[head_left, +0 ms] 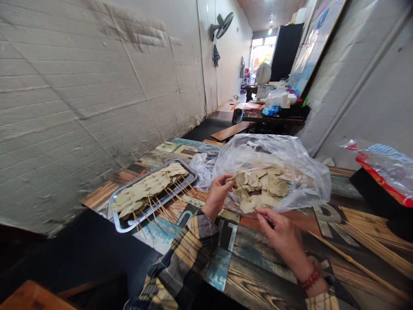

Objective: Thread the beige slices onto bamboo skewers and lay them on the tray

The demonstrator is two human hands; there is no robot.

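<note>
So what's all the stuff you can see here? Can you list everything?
metal tray: one, silver, left on the table
finished skewers: many, pale beige slices on bamboo sticks, piled in the tray
plastic bag: one, clear, table middle, open
flat slices: many, beige, inside the bag
loose bamboo sticks: a bundle, tan, right on the table
table: one, patchwork painted wood
wall fan: one, grey, high on the white wall
left hand: pinching a slice at the bag's mouth
right hand: holding a thin stick; red bead bracelet on the wrist
</note>
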